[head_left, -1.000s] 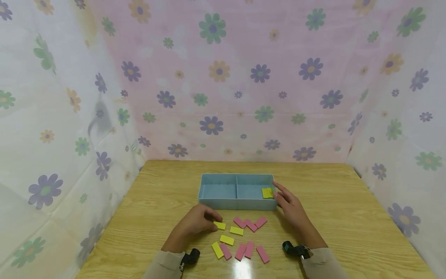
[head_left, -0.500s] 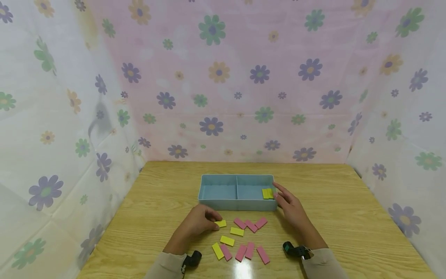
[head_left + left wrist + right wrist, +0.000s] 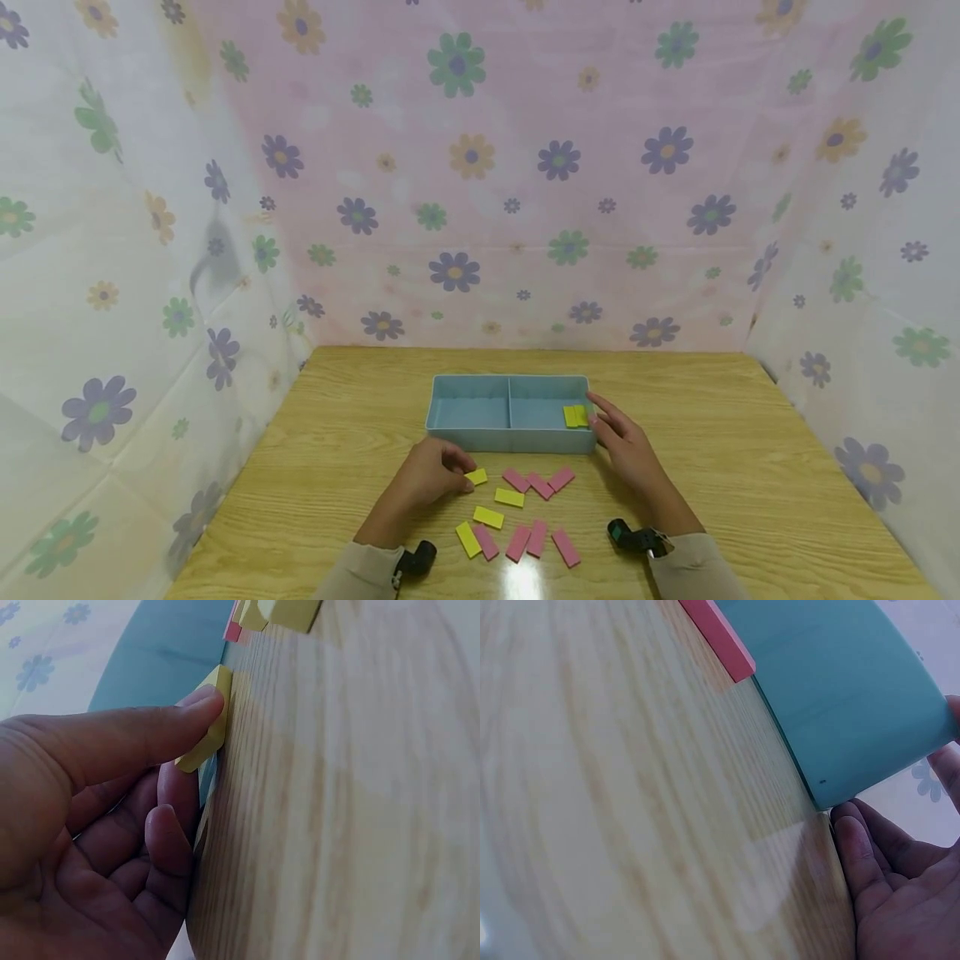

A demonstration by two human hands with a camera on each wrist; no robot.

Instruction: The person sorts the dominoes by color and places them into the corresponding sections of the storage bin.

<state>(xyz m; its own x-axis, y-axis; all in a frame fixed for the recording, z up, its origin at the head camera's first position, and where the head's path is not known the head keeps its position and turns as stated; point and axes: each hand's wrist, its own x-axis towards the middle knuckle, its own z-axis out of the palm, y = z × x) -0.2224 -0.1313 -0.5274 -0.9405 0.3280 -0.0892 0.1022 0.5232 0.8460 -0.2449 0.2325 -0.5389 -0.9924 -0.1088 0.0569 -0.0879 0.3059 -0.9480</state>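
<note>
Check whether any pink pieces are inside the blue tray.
No, the blue tray holds only yellow pieces in its right compartment.

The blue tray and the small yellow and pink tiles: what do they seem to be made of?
The blue tray looks like moulded plastic: one even matte colour, thin walls, rounded corners. The yellow tile that the left hand pinches and the pink tiles seem to be matte plastic or foam; flat, uniform slabs with clean edges, so I cannot tell which.

Blue tray (image 3: 510,437), yellow tiles (image 3: 488,517), pink tiles (image 3: 539,485)
</note>
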